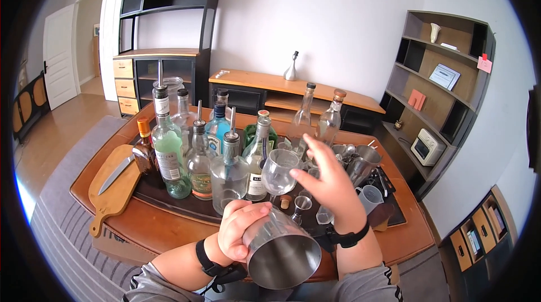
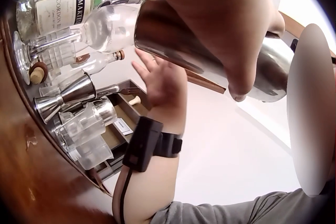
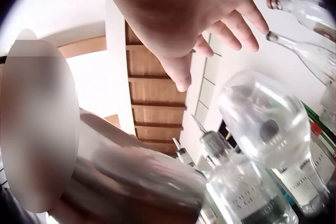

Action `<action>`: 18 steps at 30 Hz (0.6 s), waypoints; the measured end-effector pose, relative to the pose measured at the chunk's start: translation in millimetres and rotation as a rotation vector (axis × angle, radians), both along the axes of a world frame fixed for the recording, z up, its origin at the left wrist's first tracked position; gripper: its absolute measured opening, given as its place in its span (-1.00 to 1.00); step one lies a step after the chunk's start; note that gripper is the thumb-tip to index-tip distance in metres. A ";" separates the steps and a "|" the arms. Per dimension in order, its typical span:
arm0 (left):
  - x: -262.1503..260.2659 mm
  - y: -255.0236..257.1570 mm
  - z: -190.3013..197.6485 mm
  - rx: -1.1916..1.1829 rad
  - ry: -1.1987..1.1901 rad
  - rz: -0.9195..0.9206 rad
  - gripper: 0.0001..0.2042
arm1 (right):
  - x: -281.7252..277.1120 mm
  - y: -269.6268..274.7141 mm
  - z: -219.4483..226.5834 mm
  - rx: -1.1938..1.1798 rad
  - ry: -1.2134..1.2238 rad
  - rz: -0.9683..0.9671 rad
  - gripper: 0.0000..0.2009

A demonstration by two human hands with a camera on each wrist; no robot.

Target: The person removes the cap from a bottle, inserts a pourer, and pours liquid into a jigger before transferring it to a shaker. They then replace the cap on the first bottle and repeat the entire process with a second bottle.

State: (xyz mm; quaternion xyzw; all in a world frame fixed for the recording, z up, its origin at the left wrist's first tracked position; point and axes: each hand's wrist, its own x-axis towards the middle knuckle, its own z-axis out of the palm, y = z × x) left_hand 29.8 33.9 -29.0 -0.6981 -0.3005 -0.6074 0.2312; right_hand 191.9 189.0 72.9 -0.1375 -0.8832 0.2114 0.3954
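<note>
My left hand (image 1: 241, 227) grips a metal shaker tin (image 1: 276, 235) round its side, low in front of my body. The tin is tilted, its wide mouth facing back toward me. Beyond it, a clear stemmed glass (image 1: 281, 172) stands upright on the dark tray (image 1: 169, 205). My right hand (image 1: 329, 183) is raised just right of the glass, fingers spread and holding nothing; the palm shows in the right wrist view. Near the glass foot are a cork (image 1: 285, 201) and a double-ended metal jigger (image 2: 65, 98). A clear bottle with a pourer (image 1: 230, 175) stands left of the glass.
Several liquor bottles crowd the tray's left and back, including a tall greenish one (image 1: 171, 155). A knife (image 1: 115, 175) lies on a wooden board (image 1: 107, 203) at far left. To the right stand another metal tin (image 1: 363, 164) and a clear plastic cup (image 1: 371, 197).
</note>
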 end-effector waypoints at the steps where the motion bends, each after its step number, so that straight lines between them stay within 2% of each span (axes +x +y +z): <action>1: 0.7 -1.7 3.7 -0.032 -0.002 0.030 -0.33 | 9.8 -4.6 9.2 0.040 0.034 -0.011 -0.33; 2: 3.5 -5.1 8.5 -0.065 -0.004 0.056 -0.35 | 21.2 -10.5 19.0 0.069 0.089 -0.023 -0.41; 3: 4.1 -4.6 6.4 -0.101 -0.032 0.027 -0.36 | 34.1 -18.7 28.0 -0.002 0.167 -0.004 -0.46; 4: 5.1 -5.1 -4.1 -0.242 -0.142 -0.106 -0.34 | 47.9 -18.8 29.5 -0.040 0.236 -0.003 -0.48; 5: 4.8 -2.2 -26.1 -0.412 -0.358 -0.337 -0.29 | 62.3 -18.3 29.0 -0.075 0.306 -0.001 -0.50; 6: 3.9 1.8 -38.8 -0.507 -0.495 -0.456 -0.22 | 73.6 -16.3 26.1 -0.115 0.380 0.013 -0.52; 7: 7.8 -11.1 -14.3 -0.505 -0.262 -0.278 -0.10 | 83.9 -18.1 26.5 -0.125 0.387 -0.041 -0.54; 10: 5.9 -4.2 -25.5 -0.482 -0.249 -0.373 0.21 | 99.4 0.2 3.4 -0.212 0.347 -0.119 -0.62; 12: 21.5 0.4 -25.6 -0.434 -0.493 -0.599 0.29 | 100.4 23.7 -22.6 -0.291 0.280 -0.197 -0.71; 14: 36.9 0.8 -19.1 -0.393 -0.629 -0.658 0.30 | 97.9 51.5 -55.7 -0.418 0.227 -0.282 -0.79; 15: 34.4 3.9 -17.1 -0.437 -0.497 -0.570 0.30 | 96.6 64.6 -73.0 -0.460 0.201 -0.327 -0.82; 17: 25.6 7.9 -14.1 -0.525 -0.234 -0.385 0.31 | 92.0 71.4 -88.4 -0.156 0.030 -0.447 -0.84; 18: 27.6 10.3 -19.1 -0.574 -0.256 -0.414 0.30 | 91.6 77.7 -93.3 -0.151 0.006 -0.448 -0.83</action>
